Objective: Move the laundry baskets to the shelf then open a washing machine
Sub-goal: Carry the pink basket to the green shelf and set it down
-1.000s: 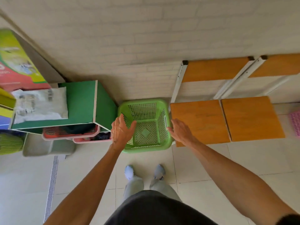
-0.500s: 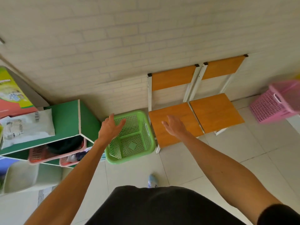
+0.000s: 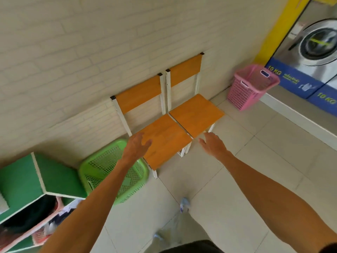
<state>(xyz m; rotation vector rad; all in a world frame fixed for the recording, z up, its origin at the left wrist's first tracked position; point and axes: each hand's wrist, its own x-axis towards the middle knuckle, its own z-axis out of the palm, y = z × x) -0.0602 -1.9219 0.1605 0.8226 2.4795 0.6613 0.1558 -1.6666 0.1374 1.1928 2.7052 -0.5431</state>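
Both hands empty, fingers spread: left hand [image 3: 135, 147] and right hand [image 3: 212, 145] hover at the chairs [image 3: 182, 123]. Green basket [image 3: 102, 167] sits left of the chairs, beside the green shelf [image 3: 42, 178]; pink basket [image 3: 252, 86] and washing machine [image 3: 313, 52] right of them.

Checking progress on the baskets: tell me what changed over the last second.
Both hands, left hand and right hand, let go of the green basket and lifted away, open; the view swung right toward the pink basket and washing machine. The green basket stayed beside the shelf.

washing machine [image 3: 318, 44] and shelf [image 3: 21, 181] cut off.
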